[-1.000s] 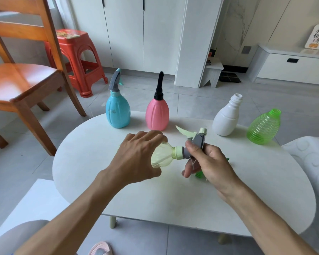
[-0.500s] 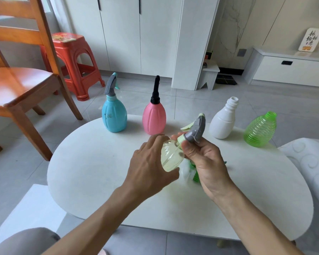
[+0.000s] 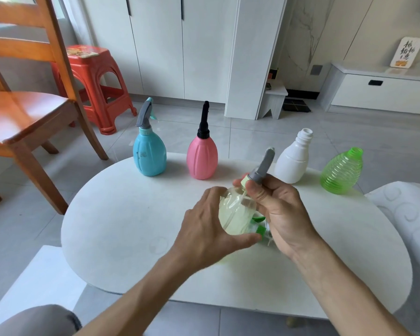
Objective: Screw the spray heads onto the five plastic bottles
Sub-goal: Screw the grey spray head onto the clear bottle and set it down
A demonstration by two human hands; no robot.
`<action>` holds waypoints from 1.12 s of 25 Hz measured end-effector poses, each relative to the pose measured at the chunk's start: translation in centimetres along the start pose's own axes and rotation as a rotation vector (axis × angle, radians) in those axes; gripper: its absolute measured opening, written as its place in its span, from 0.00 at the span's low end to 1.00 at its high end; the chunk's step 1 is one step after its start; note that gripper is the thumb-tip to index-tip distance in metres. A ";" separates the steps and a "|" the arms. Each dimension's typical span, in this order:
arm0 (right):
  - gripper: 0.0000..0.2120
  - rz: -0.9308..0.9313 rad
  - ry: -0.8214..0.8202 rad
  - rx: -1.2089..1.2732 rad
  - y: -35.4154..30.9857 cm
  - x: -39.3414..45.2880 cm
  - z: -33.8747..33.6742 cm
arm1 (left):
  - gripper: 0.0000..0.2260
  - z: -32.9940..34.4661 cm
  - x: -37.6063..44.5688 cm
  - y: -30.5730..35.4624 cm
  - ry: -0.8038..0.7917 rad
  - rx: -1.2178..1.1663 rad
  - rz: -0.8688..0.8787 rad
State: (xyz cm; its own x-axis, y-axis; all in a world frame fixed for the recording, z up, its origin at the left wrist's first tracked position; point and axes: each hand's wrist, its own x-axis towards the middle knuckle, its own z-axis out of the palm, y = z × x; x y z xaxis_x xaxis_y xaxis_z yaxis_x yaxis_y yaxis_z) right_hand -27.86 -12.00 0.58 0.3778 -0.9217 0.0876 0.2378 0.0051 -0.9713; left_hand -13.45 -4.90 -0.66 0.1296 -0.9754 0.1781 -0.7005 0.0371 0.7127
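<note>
My left hand grips a pale yellow clear bottle, held nearly upright above the white table. My right hand is closed around the collar of the grey spray head sitting on that bottle's neck. At the table's far edge stand a blue bottle with a grey head and a pink bottle with a black head. A white bottle and a ribbed green bottle stand to their right with bare necks. A loose green spray head lies half hidden under my hands.
A wooden chair and a red plastic stool stand left of the table. White cabinets fill the back wall. A white patterned cushion lies at the table's right edge.
The yellow bottle has swung from lying sideways to nearly upright. My right hand has turned with the grey spray head, whose nozzle now points up.
</note>
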 end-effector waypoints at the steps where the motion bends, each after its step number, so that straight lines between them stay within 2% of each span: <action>1: 0.11 -0.009 -0.057 0.034 -0.6 0.1 -0.5 | 0.37 -1.0 0.7 -0.3 -0.108 -0.181 -0.043; 3: 0.12 -0.036 -0.160 0.060 -1.4 0.3 -1.1 | 0.35 -2.5 1.6 -0.7 -0.259 -0.426 -0.071; 4: 0.13 -0.034 -0.167 0.041 -1.4 0.2 -1.0 | 0.34 -2.4 1.5 -0.5 -0.243 -0.395 -0.047; 7: 0.12 0.004 -0.053 -0.038 -0.1 0.0 0.1 | 0.32 0.4 0.0 0.3 0.084 0.008 0.011; 8: 0.12 0.002 -0.036 -0.051 0.2 -0.1 0.3 | 0.32 0.8 -0.2 0.5 0.118 0.024 -0.007; 9: 0.11 -0.010 -0.053 -0.048 0.2 -0.1 0.2 | 0.32 0.8 0.0 0.4 0.068 -0.062 -0.048; 12: 0.14 -0.052 -0.246 0.016 -1.1 0.2 -1.0 | 0.38 -1.5 1.5 -0.8 -0.265 -0.460 -0.123; 14: 0.16 -0.062 -0.316 0.007 -1.5 0.3 -1.5 | 0.39 -1.9 1.6 -0.8 -0.363 -0.488 -0.092; 15: 0.16 -0.055 -0.302 -0.010 -1.3 0.2 -1.4 | 0.37 -1.5 1.3 -0.5 -0.326 -0.445 -0.083; 18: 0.15 0.003 -0.137 -0.016 -0.4 0.0 -0.6 | 0.28 0.1 0.3 0.1 -0.018 -0.242 -0.112; 20: 0.15 0.025 -0.119 -0.029 -0.3 -0.2 -0.5 | 0.26 0.4 0.0 0.0 0.078 -0.181 -0.095; 22: 0.15 0.028 -0.196 -0.040 -0.6 -0.1 -0.6 | 0.23 0.1 0.1 -0.2 0.011 -0.215 -0.103; 26: 0.16 0.033 -0.381 0.102 -1.2 0.1 -0.5 | 0.18 -0.6 0.7 -0.2 -0.259 -0.504 -0.084; 28: 0.14 0.053 -0.364 0.130 -1.2 0.2 -0.2 | 0.17 -0.6 0.9 -0.3 -0.316 -0.569 -0.074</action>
State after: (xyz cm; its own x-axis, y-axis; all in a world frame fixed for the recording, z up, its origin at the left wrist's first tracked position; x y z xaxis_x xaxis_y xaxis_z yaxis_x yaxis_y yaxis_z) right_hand -28.26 -12.29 1.70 0.6801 -0.7208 0.1340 0.3119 0.1191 -0.9426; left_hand -12.68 -5.65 -0.29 -0.1096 -0.9935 -0.0313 -0.2060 -0.0081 0.9785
